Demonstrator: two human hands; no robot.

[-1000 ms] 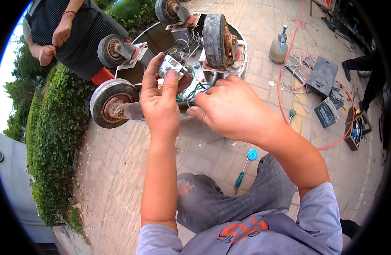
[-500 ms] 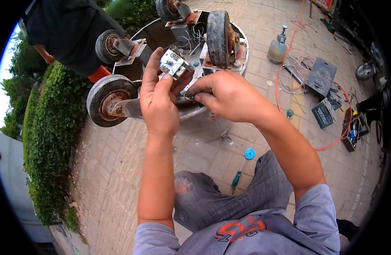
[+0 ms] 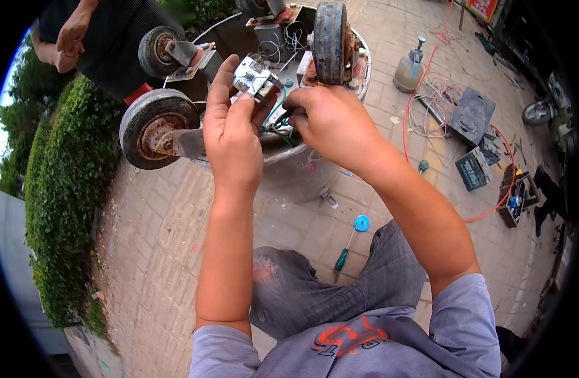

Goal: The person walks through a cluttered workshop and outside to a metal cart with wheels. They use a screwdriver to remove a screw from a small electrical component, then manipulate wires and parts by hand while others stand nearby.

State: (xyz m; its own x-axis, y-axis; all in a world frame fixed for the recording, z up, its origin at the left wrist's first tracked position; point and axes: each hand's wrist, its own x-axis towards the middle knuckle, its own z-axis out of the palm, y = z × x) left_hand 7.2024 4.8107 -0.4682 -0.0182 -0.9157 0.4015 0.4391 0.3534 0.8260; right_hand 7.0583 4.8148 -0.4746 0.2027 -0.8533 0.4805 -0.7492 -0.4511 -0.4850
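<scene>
My left hand [image 3: 233,129] holds a small grey metal electrical part [image 3: 255,77] with screw terminals, fingers wrapped around its underside. My right hand [image 3: 330,123] is closed just right of it, pinching the green and dark wires [image 3: 278,120] that hang from the part. Both hands are raised over an overturned round metal machine [image 3: 289,164] with rusty caster wheels [image 3: 154,126] on its underside. What the right fingertips grip is mostly hidden by the hand itself.
Another person in dark clothes [image 3: 107,38] stands at the upper left beside a hedge [image 3: 56,201]. On the brick paving lie a green-handled screwdriver [image 3: 343,255], a blue disc [image 3: 362,222], a spray bottle [image 3: 409,66], red cable [image 3: 428,82] and dark cases [image 3: 472,116].
Both hands have lifted slightly with the metal part, and the right hand has moved in closer to the wires. The standing person has shifted left.
</scene>
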